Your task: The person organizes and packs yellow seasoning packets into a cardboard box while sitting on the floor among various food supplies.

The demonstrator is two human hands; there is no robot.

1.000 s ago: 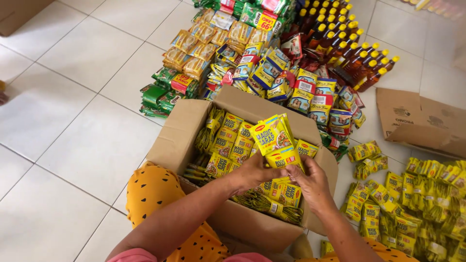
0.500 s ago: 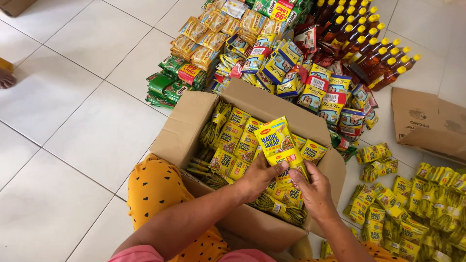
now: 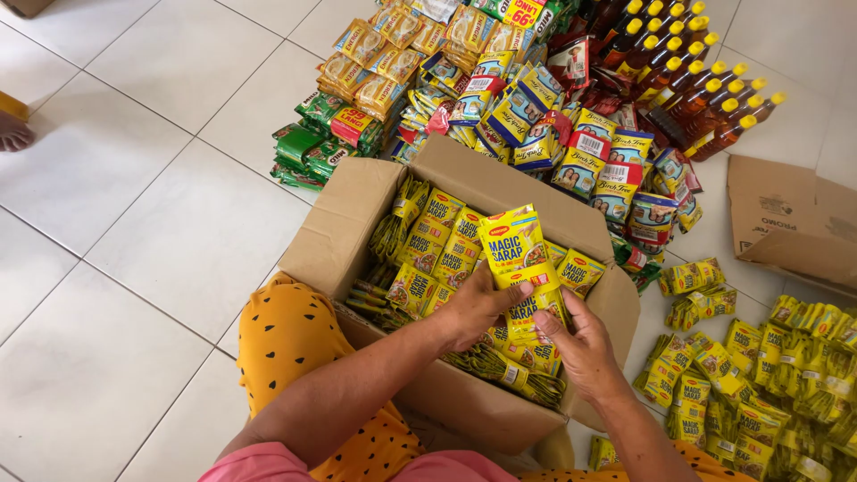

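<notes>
An open cardboard box stands on the tiled floor in front of me, filled with several rows of yellow seasoning sachets. Over the box I hold up a strip of the same yellow sachets. My left hand grips its lower edge from the left. My right hand pinches it from the right, a little lower. The strip stands upright, its bottom among the packed sachets.
Piles of packaged goods and orange bottles with yellow caps lie beyond the box. More yellow sachets are heaped at the right. A second cardboard box lies at the right. A person's foot shows at the left edge.
Both hands have stayed on the sachet strip over the box, with little shift. The strip stands slightly more upright and the view has drifted a little.
</notes>
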